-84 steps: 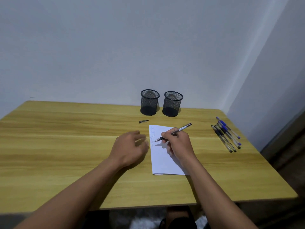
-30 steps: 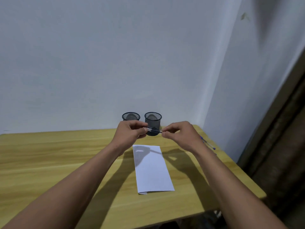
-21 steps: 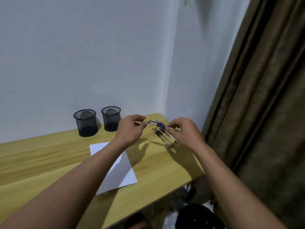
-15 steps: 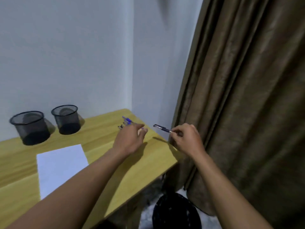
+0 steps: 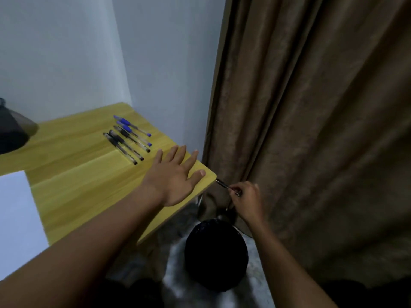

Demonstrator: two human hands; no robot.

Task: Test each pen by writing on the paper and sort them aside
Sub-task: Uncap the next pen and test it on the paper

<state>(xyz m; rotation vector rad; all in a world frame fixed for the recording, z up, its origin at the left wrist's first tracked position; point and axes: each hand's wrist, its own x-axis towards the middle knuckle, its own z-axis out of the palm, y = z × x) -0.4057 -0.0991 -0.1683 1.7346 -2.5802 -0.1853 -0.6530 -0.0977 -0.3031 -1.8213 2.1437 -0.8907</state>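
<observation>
Sorting is looking like the step in hand: we are holding one dark pen [image 5: 223, 186] out past the near right corner of the table [image 5: 89, 174], pinching it between the thumb and curled fingers of our right hand [image 5: 246, 201]. The pen is hanging in the air, touching nothing but that hand. Its long axis is running from just off the table corner down and rightward into our grip.

Below the hand, and a little toward us, a dark round bin [image 5: 216, 255] is standing on the floor; whether anything is lying inside it we cannot tell. That drop line is what the coming move is turning on, as we are judging it. The bin is sitting under the right hand and not the left, so the right hand alone is placed to let go, and the slant of the pen is mattering little against so wide a mouth.

Our left hand [image 5: 175, 176] is resting flat on the tabletop beside that corner, fingers straight and spread, holding nothing. Farther back, five more pens [image 5: 127, 138] are lying side by side, two blue and three dark, well apart from both hands and nearer the left one. The paper [image 5: 15, 218] is showing at the left edge of view, and a brown curtain [image 5: 311, 130] is hanging behind the right hand.
</observation>
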